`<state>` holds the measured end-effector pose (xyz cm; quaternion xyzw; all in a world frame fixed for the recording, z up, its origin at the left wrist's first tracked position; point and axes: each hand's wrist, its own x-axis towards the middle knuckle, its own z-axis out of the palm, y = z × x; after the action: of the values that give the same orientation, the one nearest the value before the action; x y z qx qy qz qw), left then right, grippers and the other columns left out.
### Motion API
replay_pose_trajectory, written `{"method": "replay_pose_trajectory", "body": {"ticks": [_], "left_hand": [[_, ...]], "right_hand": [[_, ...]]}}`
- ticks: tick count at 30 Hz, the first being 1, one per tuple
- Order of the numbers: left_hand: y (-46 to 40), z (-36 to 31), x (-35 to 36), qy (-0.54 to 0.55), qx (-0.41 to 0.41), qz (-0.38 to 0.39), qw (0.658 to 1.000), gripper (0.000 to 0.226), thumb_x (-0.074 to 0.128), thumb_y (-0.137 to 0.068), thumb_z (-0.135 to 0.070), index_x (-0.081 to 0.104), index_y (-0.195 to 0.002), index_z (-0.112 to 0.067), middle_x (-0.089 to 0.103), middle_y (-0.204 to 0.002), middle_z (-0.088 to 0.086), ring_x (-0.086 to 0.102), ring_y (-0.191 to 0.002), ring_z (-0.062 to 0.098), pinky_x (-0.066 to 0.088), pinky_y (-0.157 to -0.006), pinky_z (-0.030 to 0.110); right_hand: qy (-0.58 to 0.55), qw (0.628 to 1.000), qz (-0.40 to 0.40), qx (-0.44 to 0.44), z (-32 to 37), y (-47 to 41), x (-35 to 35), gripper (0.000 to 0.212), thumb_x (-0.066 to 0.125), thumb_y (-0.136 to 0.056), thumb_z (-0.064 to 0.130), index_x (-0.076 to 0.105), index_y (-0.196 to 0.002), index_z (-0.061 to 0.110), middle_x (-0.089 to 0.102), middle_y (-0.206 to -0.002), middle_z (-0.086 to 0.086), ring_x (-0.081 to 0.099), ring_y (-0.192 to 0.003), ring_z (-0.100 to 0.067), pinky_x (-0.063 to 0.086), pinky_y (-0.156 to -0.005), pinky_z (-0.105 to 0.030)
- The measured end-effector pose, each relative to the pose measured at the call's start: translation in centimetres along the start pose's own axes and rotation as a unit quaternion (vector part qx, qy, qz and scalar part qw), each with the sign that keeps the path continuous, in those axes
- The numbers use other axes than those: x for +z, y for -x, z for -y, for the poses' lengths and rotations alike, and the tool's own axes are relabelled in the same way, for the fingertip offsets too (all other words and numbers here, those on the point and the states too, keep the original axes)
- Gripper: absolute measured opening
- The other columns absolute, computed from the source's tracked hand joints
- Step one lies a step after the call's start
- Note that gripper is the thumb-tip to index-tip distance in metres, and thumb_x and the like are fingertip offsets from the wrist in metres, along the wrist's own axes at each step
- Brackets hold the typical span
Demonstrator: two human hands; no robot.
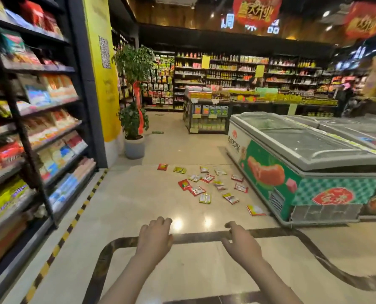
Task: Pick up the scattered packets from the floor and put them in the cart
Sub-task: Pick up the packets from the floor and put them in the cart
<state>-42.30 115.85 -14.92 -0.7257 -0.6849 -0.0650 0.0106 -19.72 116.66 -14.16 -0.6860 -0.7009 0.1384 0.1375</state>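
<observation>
Several small red, yellow and white packets (206, 185) lie scattered on the shiny tiled floor ahead, beside the front corner of a chest freezer. The nearest one (256, 210) rests close to the freezer's base. My left hand (155, 236) and my right hand (240, 242) are stretched forward at waist height, palms down, fingers loosely curled, holding nothing. Both hands are well short of the packets. No cart is in view.
A green and white chest freezer (292, 172) stands on the right. Stocked shelves (35, 132) line the left, edged by a yellow-black floor stripe (77, 213). A potted plant (134, 132) stands by a yellow pillar. More shelves fill the back.
</observation>
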Motion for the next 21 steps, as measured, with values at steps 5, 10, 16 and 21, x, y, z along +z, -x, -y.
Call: {"method": "replay_pose_trajectory", "body": {"ticks": [5, 10, 16, 21], "left_hand": [[-13.9, 1.6, 0.9, 0.000, -0.028, 0.009, 1.000, 0.040, 0.041, -0.095, -0.030, 0.040, -0.134, -0.022, 0.049, -0.132, -0.001, 0.050, -0.117, 0.020, 0.040, -0.091, 0.032], [-26.8, 4.9, 3.9, 0.008, -0.043, -0.001, 0.999, 0.041, 0.041, -0.096, -0.029, 0.040, -0.136, -0.020, 0.049, -0.134, 0.000, 0.049, -0.120, 0.020, 0.039, -0.092, 0.032], [-45.1, 11.1, 7.2, 0.041, -0.064, -0.021, 0.997, 0.039, 0.057, -0.086, -0.023, 0.055, -0.124, -0.013, 0.061, -0.117, 0.009, 0.059, -0.107, 0.030, 0.046, -0.084, 0.037], [-58.6, 14.2, 6.8, 0.038, -0.058, -0.010, 0.998, 0.034, 0.064, -0.079, -0.021, 0.062, -0.112, -0.011, 0.064, -0.105, 0.010, 0.064, -0.098, 0.031, 0.049, -0.079, 0.039]], "right_hand": [[0.004, 1.000, 0.021, -0.015, 0.9, -15.3, -0.3, 0.040, 0.049, -0.092, 0.034, 0.042, -0.129, 0.021, 0.054, -0.127, -0.001, 0.054, -0.116, -0.019, 0.046, -0.086, -0.031], [-0.004, 0.998, 0.042, -0.039, 2.3, -29.8, 2.2, 0.041, 0.050, -0.092, 0.033, 0.043, -0.130, 0.020, 0.054, -0.130, -0.001, 0.052, -0.120, -0.020, 0.045, -0.089, -0.030], [-0.012, 0.997, 0.064, -0.038, 5.6, -49.3, 5.6, 0.042, 0.052, -0.090, 0.031, 0.043, -0.130, 0.019, 0.053, -0.132, -0.002, 0.052, -0.120, -0.023, 0.046, -0.089, -0.032], [0.007, 0.998, 0.063, -0.024, 8.2, -63.0, 6.3, 0.042, 0.051, -0.090, 0.030, 0.044, -0.129, 0.018, 0.053, -0.132, -0.005, 0.051, -0.121, -0.025, 0.044, -0.091, -0.033]]}}
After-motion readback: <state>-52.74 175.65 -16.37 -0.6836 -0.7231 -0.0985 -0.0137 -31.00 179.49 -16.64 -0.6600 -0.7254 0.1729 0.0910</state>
